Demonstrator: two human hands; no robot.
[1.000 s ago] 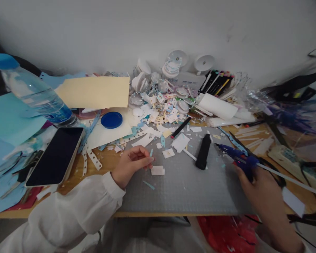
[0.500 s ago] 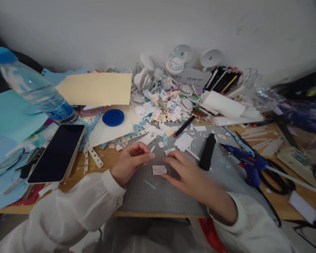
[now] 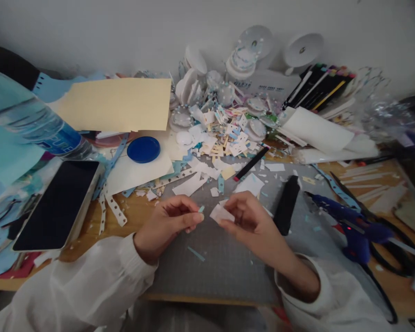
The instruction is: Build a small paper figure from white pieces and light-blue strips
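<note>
My right hand (image 3: 249, 220) pinches a small white paper piece (image 3: 220, 214), lifted just above the grey cutting mat (image 3: 228, 267). My left hand (image 3: 171, 221) is closed in a pinch on a tiny light-blue paper sliver (image 3: 201, 209), its tip a short way left of the white piece. Both hands hover over the mat near its far edge. A blue glue gun (image 3: 346, 221) lies on the mat's right side, apart from my right hand.
A black cutter (image 3: 287, 205) and a black-and-red pen (image 3: 251, 163) lie beyond my hands. A heap of paper scraps (image 3: 224, 138), a blue lid (image 3: 143, 149), a phone (image 3: 57, 203), a water bottle (image 3: 31, 124), markers (image 3: 318, 87) and scissors (image 3: 397, 249) crowd the wooden table.
My right hand let go of the glue gun, crossed to the middle of the mat and picked up the white paper piece. The camera moved closer.
</note>
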